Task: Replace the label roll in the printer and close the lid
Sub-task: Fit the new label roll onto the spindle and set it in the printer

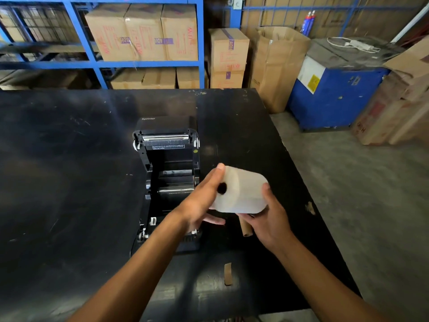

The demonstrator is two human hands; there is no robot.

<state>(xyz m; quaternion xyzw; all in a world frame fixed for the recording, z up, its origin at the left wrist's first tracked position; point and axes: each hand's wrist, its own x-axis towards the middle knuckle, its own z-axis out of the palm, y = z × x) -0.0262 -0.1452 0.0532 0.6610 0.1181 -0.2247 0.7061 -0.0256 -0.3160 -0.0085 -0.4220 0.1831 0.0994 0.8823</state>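
Observation:
A black label printer [167,159] stands on the black table [69,159] with its lid [166,133] swung up and back, and its roll bay shows dark and open. A white label roll [243,191] hovers just right of the bay, its dark core hole facing left. My left hand [202,198] grips the roll's left end. My right hand [269,219] grips its right end from below. A brown cardboard core [246,228] lies on the table under the roll, partly hidden by my right hand.
A small strip of brown cardboard [228,274] lies near the table's front. Beyond the table stand blue shelves with cartons [144,31], stacked boxes [228,56] and a blue machine [334,89] on the floor at the right.

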